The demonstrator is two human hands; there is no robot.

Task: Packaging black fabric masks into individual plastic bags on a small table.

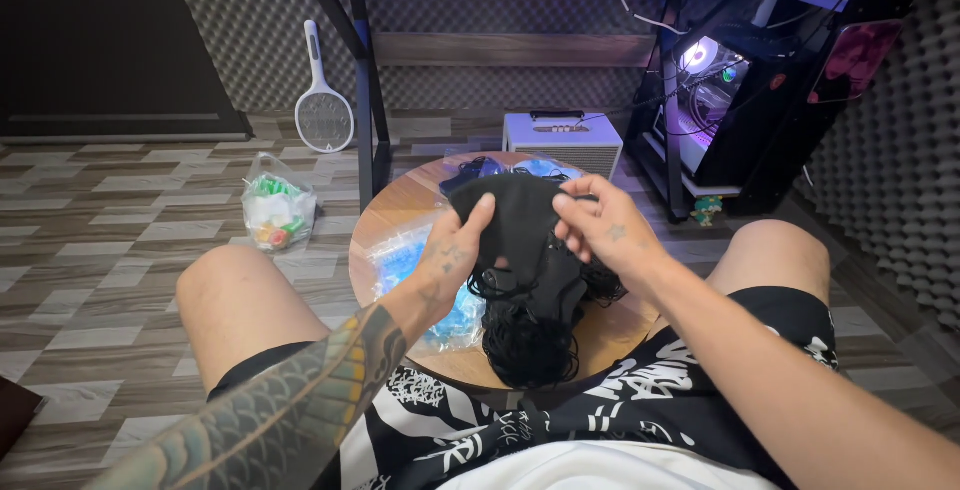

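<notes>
While both my left hand (452, 250) and right hand (600, 225) pinch one black mask (515, 220), a pile (530, 335) waits on the table (400, 205).

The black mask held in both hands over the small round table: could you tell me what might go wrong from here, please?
1. The black mask, pinched between left hand and right hand, may snag its loops in the tangled pile of black masks below.
2. That pile overhangs the round table edge and could slide off.
</notes>
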